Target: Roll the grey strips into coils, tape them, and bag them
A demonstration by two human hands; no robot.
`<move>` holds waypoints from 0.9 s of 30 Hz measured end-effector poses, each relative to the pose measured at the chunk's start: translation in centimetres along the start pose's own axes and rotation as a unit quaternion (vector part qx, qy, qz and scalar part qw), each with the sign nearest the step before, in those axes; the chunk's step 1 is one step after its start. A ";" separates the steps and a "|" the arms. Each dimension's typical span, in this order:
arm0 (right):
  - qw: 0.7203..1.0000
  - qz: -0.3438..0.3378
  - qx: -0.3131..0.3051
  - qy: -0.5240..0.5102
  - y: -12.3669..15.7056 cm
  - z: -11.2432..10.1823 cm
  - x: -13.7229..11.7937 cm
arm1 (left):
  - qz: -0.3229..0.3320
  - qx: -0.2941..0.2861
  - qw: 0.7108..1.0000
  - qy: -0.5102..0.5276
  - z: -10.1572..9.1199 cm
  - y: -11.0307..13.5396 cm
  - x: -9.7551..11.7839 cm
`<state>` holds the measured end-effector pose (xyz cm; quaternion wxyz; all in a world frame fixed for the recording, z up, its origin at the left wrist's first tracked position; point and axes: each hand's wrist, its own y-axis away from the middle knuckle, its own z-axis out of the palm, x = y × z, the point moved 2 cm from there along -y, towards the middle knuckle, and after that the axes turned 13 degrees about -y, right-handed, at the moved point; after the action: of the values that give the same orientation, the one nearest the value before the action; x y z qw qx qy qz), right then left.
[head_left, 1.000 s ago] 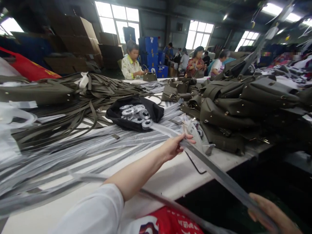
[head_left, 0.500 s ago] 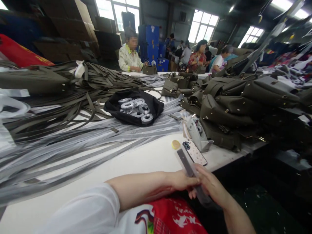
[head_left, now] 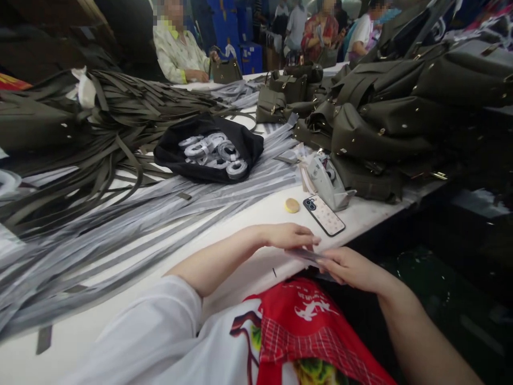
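Observation:
A short grey strap in a clear plastic sleeve (head_left: 305,255) lies between my two hands, just above the table's near edge. My right hand (head_left: 350,267) pinches its right end between thumb and fingers. Over the other end, my left hand (head_left: 286,235) is bent with its fingers closed on the strap; its thumb is hidden. Beyond my hands lie a phone in a patterned case (head_left: 325,215) and a small round yellow-edged item (head_left: 292,205). A grey tape dispenser (head_left: 329,182) stands behind the phone.
Long plastic-sleeved straps (head_left: 152,219) cover the left of the table. A black bag (head_left: 176,155) holds several coiled white rolls. Dark olive handbags (head_left: 380,128) are heaped at the right. Across the table a person (head_left: 176,51) handles a handbag (head_left: 226,70).
My view has tipped downward. The sleeved strap has swung from steeply slanted to nearly level, and my hands have moved apart, with the left one now over its left end.

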<state>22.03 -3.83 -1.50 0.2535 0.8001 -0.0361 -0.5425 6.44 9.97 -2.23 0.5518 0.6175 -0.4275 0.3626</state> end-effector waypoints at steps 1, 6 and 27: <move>1.000 -0.003 0.002 0.023 0.0 -0.1 -0.1 | -0.017 -0.067 0.997 -0.022 0.9 -0.3 -0.1; 0.998 -0.038 -0.012 0.040 1.0 -1.9 -0.2 | -0.022 -0.182 0.982 0.045 2.8 -0.7 -0.5; 0.918 -0.131 0.211 -0.309 4.9 -1.9 0.4 | 0.178 0.239 0.875 -0.381 0.9 -1.9 3.2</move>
<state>24.90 -7.50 0.84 -0.0183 0.6252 -0.1205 -0.7709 9.38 8.72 -0.07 0.1084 0.7343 -0.6077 0.2824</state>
